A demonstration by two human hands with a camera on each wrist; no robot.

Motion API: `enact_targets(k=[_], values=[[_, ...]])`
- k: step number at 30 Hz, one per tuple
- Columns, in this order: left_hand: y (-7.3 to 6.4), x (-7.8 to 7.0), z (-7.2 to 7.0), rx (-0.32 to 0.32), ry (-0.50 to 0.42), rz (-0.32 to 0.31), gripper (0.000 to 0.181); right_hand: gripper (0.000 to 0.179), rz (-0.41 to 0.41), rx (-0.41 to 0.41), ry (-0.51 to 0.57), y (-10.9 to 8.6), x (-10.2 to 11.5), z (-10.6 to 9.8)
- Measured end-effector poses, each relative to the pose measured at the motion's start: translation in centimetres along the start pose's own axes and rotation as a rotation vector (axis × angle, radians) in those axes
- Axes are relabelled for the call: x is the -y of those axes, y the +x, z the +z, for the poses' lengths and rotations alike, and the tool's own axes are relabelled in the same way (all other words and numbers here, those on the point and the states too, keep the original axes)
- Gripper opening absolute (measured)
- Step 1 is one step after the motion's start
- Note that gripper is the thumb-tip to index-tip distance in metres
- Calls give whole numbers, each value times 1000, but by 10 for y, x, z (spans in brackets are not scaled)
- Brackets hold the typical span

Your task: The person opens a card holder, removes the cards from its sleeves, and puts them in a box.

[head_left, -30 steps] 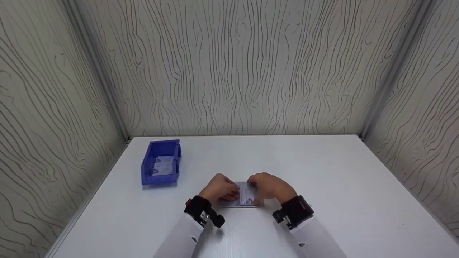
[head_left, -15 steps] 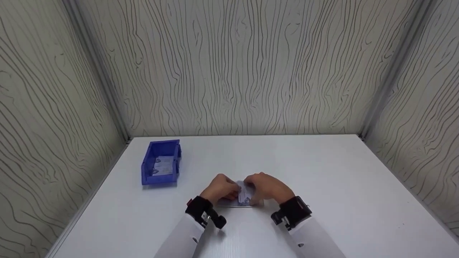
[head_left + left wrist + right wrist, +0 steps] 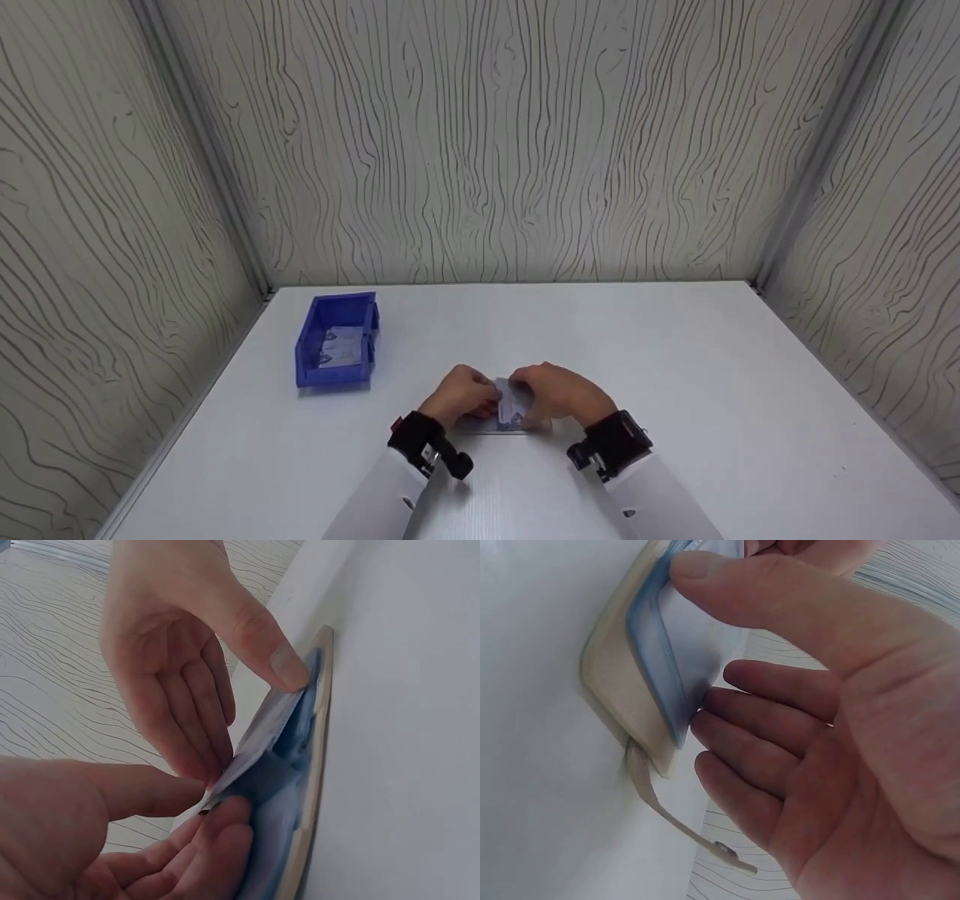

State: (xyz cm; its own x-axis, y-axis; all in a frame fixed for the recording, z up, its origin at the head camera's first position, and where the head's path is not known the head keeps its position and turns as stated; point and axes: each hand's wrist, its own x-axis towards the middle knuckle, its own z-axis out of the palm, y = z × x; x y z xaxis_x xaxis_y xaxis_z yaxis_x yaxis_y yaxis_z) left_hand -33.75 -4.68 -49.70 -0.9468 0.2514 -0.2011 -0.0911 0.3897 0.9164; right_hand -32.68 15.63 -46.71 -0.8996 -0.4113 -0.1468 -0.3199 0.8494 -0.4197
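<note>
A card holder (image 3: 484, 431) with a beige cover (image 3: 615, 675) and bluish clear plastic sleeves (image 3: 274, 829) lies spread on the table between both hands. One sleeve, with a pale printed card (image 3: 511, 409) in it, is tilted up from the cover. My left hand (image 3: 461, 394) pinches that sleeve's inner edge between thumb and fingers. Across the same sleeve, my right hand (image 3: 562, 394) grips its two opposite ends, thumb at the near end and fingertips at the far one. A thin strap (image 3: 656, 802) with a metal snap sticks out from the cover.
At the back left of the white table (image 3: 675, 360) stands a blue bin (image 3: 304, 352) with printed cards (image 3: 341, 346) inside. Wood-patterned panels (image 3: 480, 150) enclose the table at the back and sides. Both wrists wear black camera straps (image 3: 619, 442).
My right hand has shifted slightly left with the sleeve, which now leans up toward my left fingers. The left hand stays nearly in place; the last half second shows hardly any motion.
</note>
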Motion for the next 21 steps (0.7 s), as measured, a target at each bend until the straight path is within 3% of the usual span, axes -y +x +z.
enact_targets(k=[10,21], values=[[1,-2,1,-10,31,-6,14,73,-32,4,2,-3,0,0],[2,0,2,-25,25,-32,19,74,40,9,-19,-3,0,0]])
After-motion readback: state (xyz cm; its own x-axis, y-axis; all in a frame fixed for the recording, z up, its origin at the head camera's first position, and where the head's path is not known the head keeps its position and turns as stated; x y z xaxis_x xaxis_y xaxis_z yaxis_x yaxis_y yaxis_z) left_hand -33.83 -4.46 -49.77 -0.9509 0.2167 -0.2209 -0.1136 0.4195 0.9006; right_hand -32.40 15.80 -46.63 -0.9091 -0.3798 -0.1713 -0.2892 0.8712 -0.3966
